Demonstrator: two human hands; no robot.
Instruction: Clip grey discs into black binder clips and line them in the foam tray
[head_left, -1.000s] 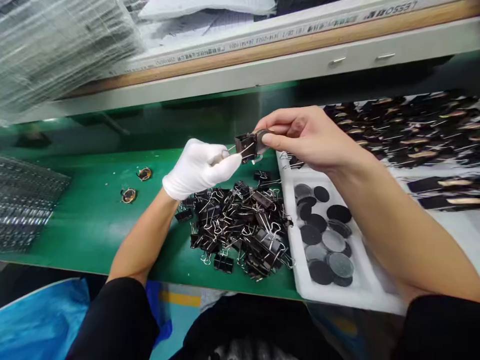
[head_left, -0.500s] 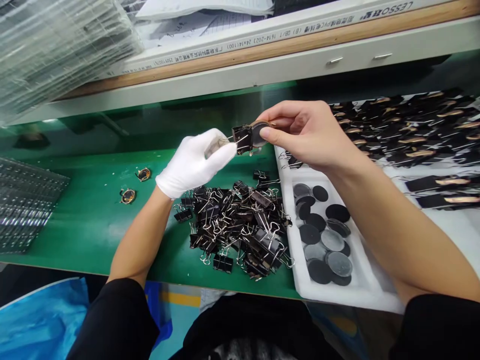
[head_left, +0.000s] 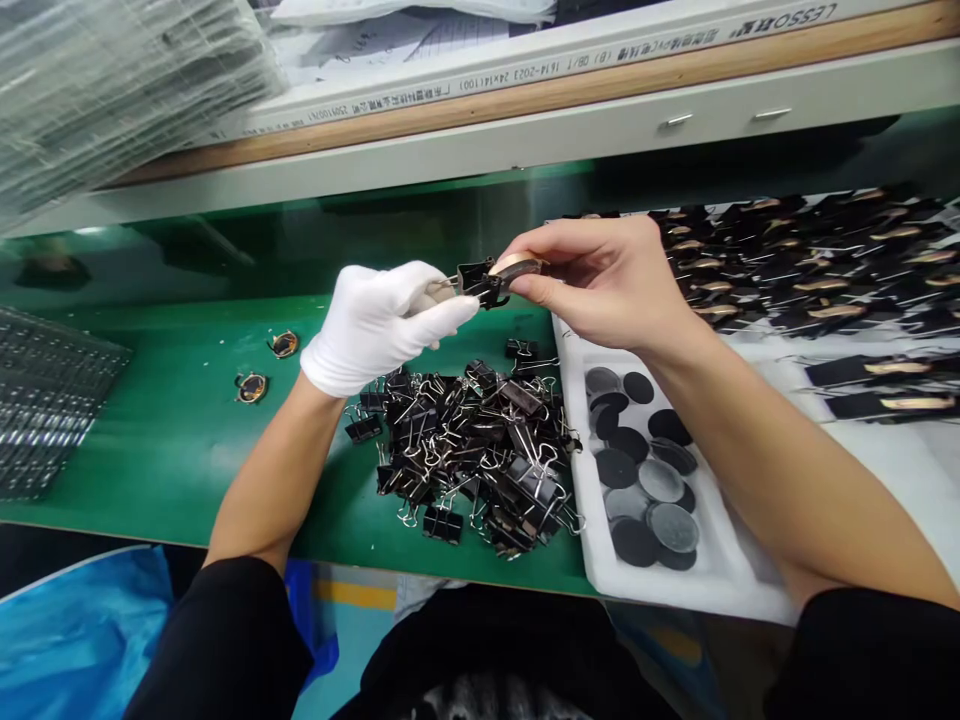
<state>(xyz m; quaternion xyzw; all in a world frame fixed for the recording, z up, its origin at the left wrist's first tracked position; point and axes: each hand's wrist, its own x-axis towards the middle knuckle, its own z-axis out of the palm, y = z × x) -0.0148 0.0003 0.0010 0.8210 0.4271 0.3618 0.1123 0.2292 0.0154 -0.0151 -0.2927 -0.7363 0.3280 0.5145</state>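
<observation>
My left hand (head_left: 386, 325), in a white glove, is closed on the wire handles of a black binder clip (head_left: 480, 283). My bare right hand (head_left: 592, 270) pinches a round watch case (head_left: 517, 267) with a gold-coloured edge, seen nearly edge-on. The clip sits against the case's left side; I cannot tell how far its jaws grip it. Below both hands lies a heap of black binder clips (head_left: 472, 455) with silver wire handles. Under my right forearm, a white foam tray (head_left: 589, 500) holds several dark and grey round discs (head_left: 660, 480).
Two small gold-rimmed watch cases (head_left: 252, 388) lie on the green table (head_left: 172, 440) at left. Rows of clips clamped on gold-edged parts (head_left: 810, 260) fill the right side. Clear plastic trays (head_left: 120, 100) are stacked at upper left, below a shelf edge (head_left: 420, 130).
The watch case has turned from showing its flat dark face to nearly edge-on. Both hands have shifted slightly, still holding the clip and the case together.
</observation>
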